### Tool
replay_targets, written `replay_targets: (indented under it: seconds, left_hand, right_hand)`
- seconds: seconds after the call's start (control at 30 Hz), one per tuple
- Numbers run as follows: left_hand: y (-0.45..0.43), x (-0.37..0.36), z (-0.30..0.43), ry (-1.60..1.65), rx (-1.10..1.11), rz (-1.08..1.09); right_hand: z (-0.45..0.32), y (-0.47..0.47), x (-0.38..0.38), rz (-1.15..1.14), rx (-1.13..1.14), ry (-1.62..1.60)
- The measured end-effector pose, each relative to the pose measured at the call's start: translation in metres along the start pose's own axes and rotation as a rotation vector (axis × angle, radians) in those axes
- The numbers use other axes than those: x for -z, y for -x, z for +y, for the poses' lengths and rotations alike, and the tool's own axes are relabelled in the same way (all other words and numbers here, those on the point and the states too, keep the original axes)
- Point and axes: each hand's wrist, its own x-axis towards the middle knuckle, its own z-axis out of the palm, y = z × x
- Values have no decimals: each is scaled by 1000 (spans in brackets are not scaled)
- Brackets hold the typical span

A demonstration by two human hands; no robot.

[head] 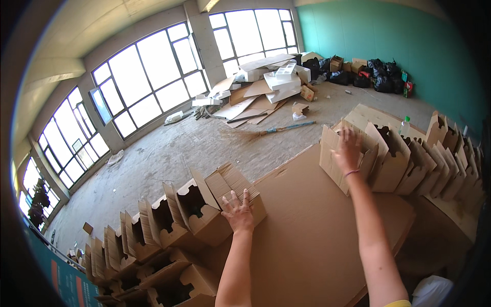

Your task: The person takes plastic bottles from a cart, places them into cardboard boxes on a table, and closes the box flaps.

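Note:
Fingers spread, my left hand (239, 214) rests palm down on a cardboard box (226, 178) with its top flaps folded over. This box stands at the near right end of a row of open-topped cardboard boxes (172, 226). My right hand (348, 149), blurred, reaches over the flaps of another cardboard box (332, 163) at the left end of the right-hand row. Whether its fingers grip a flap is unclear. Between the two rows lies a flat brown cardboard-covered worktop (303, 230). Dark contents show inside some left-hand boxes, too shadowed to identify.
More open boxes (441, 165) stand packed on the right, near a green-capped bottle (404, 126). On the concrete floor lie a straw broom (264, 132) and a heap of foam and cardboard (264, 86). Black bags (379, 75) line the green wall.

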Motion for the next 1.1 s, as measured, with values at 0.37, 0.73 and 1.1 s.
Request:
replay_targets:
  seconds: [0.37, 0.73, 1.1]
  left_hand:
    - [-2, 4, -29, 159, -207, -144]
    - [267, 130, -98, 728, -333, -89]
    - [550, 243, -251, 552, 299, 292]
  right_hand:
    - [64, 64, 64, -524, 286, 76]
    - [-51, 205, 294, -790, 770, -687]
    - [-237, 273, 379, -928, 1360, -1098]
